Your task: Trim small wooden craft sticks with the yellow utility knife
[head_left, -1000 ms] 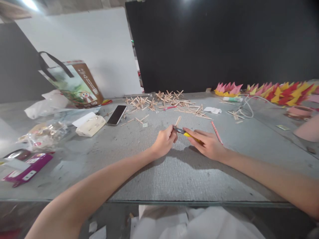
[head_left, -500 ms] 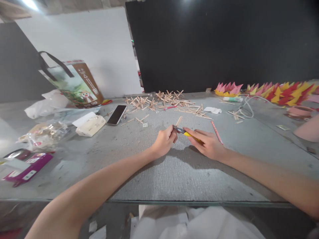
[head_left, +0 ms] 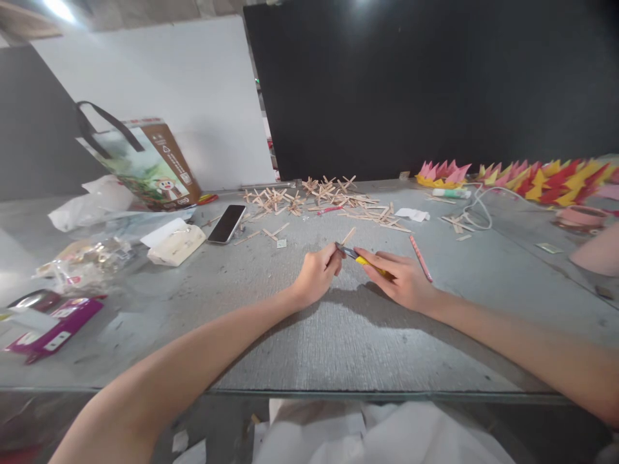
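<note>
You're pinching a flat wooden craft stick in your left hand, right hand clamping a slim yellow utility knife against it.

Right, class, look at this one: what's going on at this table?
A person works at a grey table with both bare hands. The left hand pinches a wooden stick, while the right hand holds a yellow cutter with its blade at the stick. A pink pencil lies right of the hands; a phone and a pile of stick crosses lie farther back.
</note>
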`<state>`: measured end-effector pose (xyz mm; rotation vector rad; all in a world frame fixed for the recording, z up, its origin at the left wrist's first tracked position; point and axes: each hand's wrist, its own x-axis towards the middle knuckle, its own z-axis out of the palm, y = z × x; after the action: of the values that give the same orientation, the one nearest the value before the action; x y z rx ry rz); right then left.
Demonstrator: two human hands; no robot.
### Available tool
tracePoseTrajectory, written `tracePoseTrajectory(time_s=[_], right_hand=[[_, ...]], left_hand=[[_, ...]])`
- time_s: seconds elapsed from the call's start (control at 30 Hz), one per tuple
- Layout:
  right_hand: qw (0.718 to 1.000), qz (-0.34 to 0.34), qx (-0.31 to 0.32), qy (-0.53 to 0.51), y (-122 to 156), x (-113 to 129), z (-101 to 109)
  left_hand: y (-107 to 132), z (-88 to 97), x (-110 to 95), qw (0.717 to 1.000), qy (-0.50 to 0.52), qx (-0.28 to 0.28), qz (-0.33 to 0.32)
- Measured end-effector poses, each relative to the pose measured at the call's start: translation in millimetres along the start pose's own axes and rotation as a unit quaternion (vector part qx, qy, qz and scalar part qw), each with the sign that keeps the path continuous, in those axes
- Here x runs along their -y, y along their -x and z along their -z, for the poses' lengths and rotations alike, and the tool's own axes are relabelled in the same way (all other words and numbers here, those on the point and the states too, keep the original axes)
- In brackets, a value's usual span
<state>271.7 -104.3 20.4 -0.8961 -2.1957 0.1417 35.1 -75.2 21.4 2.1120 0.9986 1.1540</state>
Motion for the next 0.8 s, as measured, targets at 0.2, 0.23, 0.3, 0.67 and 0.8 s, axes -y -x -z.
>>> tracePoseTrajectory(time_s=[0.2,0.23,0.3,0.67,0.8], right_hand=[[0.999,-0.027,-0.008,-0.034,-2,11,-1],[0.999,-0.03,-0.008,-0.04,-2,12,-1],[0.998,-0.037,-0.011,-0.05,-1,13,0],[0.997,-0.033,-0.027,-0.059,1,12,-3],[0.996,-0.045,-0.024,-0.066,1,11,-4]], left_hand=[[2,-2.4,5,1.0,-0.01,-0.008,-0.013],[3,-2.9,6,1.0,-0.013,-0.013,-0.01],[3,-3.7,6,1.0,-0.018,-0.021,-0.005],[0,-2.6,4,0.996,-0.081,-0.002,-0.041],[0,-6.2,5,0.997,-0.067,-0.006,-0.034]])
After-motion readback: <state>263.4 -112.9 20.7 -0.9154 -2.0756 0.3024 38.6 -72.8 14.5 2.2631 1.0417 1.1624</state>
